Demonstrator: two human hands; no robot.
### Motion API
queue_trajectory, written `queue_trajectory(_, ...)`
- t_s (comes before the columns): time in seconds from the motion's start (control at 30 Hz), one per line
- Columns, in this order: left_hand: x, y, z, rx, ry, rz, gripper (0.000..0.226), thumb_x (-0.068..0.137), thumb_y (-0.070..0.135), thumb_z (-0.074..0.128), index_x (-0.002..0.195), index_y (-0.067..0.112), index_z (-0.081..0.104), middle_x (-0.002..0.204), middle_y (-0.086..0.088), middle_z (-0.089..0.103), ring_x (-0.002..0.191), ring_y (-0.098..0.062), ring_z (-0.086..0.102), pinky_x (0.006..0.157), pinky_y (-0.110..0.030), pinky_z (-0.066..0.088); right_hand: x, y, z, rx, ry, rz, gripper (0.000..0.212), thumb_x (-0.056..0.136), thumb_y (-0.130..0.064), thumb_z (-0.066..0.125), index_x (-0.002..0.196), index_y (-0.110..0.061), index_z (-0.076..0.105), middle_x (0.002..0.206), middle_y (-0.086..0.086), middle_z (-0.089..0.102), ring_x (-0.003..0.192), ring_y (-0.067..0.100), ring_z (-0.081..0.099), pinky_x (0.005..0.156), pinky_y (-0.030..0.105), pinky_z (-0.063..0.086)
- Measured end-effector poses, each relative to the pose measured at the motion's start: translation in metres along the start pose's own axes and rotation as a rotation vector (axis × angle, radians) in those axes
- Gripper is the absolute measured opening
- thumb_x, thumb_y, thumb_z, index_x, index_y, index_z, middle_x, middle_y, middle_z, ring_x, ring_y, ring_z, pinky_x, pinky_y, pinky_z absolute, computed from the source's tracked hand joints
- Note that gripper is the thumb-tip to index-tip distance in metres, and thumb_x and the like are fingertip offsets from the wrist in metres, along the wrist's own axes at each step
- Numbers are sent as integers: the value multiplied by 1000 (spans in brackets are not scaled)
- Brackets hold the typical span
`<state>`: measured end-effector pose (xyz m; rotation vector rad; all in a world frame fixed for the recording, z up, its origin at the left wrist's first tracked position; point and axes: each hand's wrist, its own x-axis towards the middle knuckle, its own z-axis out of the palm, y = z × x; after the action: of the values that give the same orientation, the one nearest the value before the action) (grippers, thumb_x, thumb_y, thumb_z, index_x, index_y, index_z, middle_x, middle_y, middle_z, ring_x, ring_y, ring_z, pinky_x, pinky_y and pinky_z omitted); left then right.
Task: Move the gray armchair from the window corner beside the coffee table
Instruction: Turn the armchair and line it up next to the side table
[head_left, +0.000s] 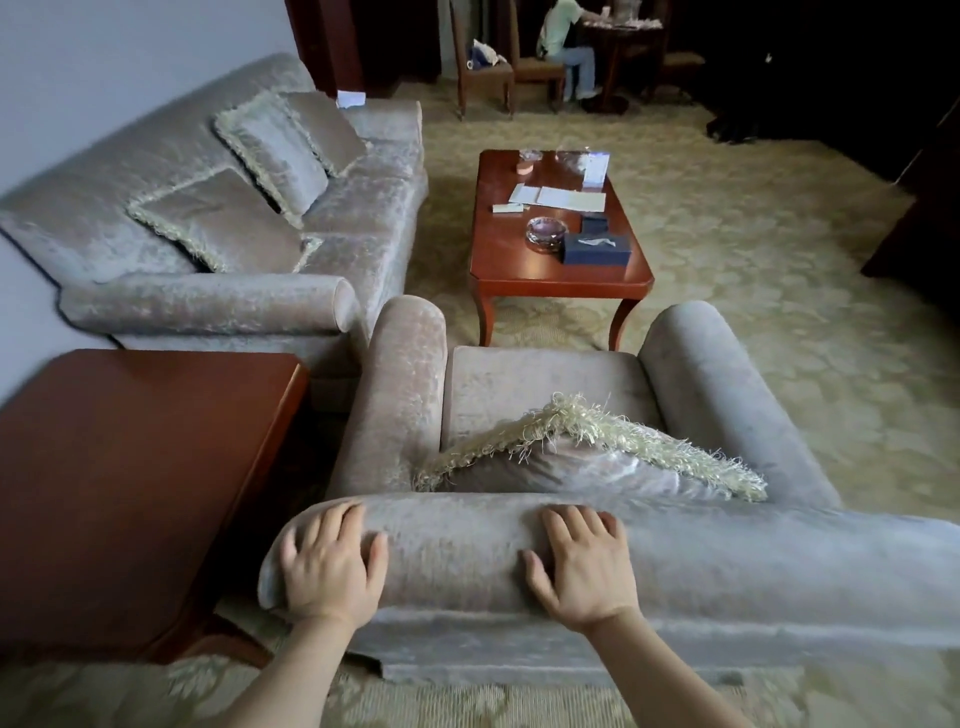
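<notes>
The gray velvet armchair (519, 395) stands right in front of me, seen from behind, its seat facing the wooden coffee table (519, 260). A fringed cushion (571, 462) leans against its backrest. My left hand (332, 561) rests on the left end of the rolled backrest top, fingers spread over it. My right hand (582, 561) lies flat on the middle of the same roll, fingers straight. The chair's front edge is close to the near end of the coffee table.
A gray sofa (218, 218) with several cushions lines the left wall. A wooden side table (130, 467) sits just left of the armchair. The coffee table carries papers, an ashtray (545, 234) and a tissue box (597, 249). A person sits at a far desk (566, 47). Patterned carpet spreads right.
</notes>
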<state>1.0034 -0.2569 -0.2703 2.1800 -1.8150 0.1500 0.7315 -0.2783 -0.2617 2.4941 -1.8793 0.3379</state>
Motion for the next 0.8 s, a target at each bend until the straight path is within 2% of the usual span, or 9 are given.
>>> queue_trajectory(0.17, -2, 2, -5, -18, -45, -25, 53, 82, 37, 36, 102, 1, 69, 103, -18, 69, 90, -38, 64, 87, -54, 41, -3, -7, -12, 67, -141, 59, 50, 82, -55, 36, 103, -16, 60, 101, 1, 62, 94, 24, 57, 88, 39, 40)
queue_trajectory(0.3, 10, 52, -12, -89, -214, -367, 43, 95, 36, 39, 125, 10, 54, 133, -12, 53, 120, -34, 48, 109, -54, 14, -5, 8, -22, 115, -211, -20, 57, 88, -54, 24, 122, -16, 50, 126, 1, 52, 115, 22, 47, 101, 35, 29)
queue_trajectory(0.33, 11, 76, -10, -90, -222, -339, 44, 94, 39, 39, 128, 13, 50, 136, -9, 49, 124, -31, 45, 110, -51, 13, -7, 18, -26, 118, -206, -40, 55, 89, -52, 25, 122, -16, 49, 128, 2, 51, 116, 23, 46, 101, 35, 29)
queue_trajectory(0.43, -3, 169, -7, -67, -292, -9, 46, 93, 45, 37, 129, 18, 46, 137, -2, 45, 126, -22, 40, 104, -42, 24, -19, 62, -41, 121, -140, 29, 41, 94, -42, 30, 121, -18, 50, 127, 0, 51, 115, 23, 47, 98, 35, 31)
queue_trajectory(0.5, -18, 238, 0, -49, -360, 167, 43, 93, 45, 34, 126, 19, 46, 135, -2, 44, 127, -22, 38, 105, -41, 24, -35, 102, -51, 99, -106, 112, 35, 96, -39, 31, 116, -19, 52, 121, -1, 53, 112, 22, 49, 94, 33, 32)
queue_trajectory(0.6, -37, 338, 17, -68, -448, 255, 45, 94, 39, 32, 133, 17, 39, 141, -5, 38, 134, -25, 28, 111, -51, 10, -58, 173, -65, 32, -142, 152, 34, 97, -39, 30, 112, -21, 54, 117, -2, 55, 111, 22, 50, 92, 32, 33)
queue_trajectory(0.67, -47, 393, 29, -65, -494, 257, 48, 93, 36, 33, 137, 17, 34, 144, -6, 36, 136, -26, 25, 111, -53, 7, -70, 223, -72, 14, -184, 130, 34, 98, -40, 29, 113, -23, 54, 118, -4, 55, 112, 20, 49, 94, 31, 33)
queue_trajectory(0.73, -59, 430, 34, -54, -492, 256, 47, 89, 39, 38, 130, 17, 43, 134, -7, 46, 126, -28, 39, 108, -52, 19, -82, 272, -78, 8, -211, 104, 34, 97, -42, 29, 115, -25, 53, 119, -6, 54, 113, 18, 49, 93, 33, 35)
queue_trajectory(0.8, -70, 446, 37, -84, -371, 272, 39, 84, 44, 41, 104, 17, 60, 107, -6, 61, 98, -29, 55, 90, -46, 36, -89, 313, -83, -15, -261, 18, 37, 96, -45, 27, 118, -27, 51, 120, -7, 51, 113, 19, 48, 89, 34, 37)
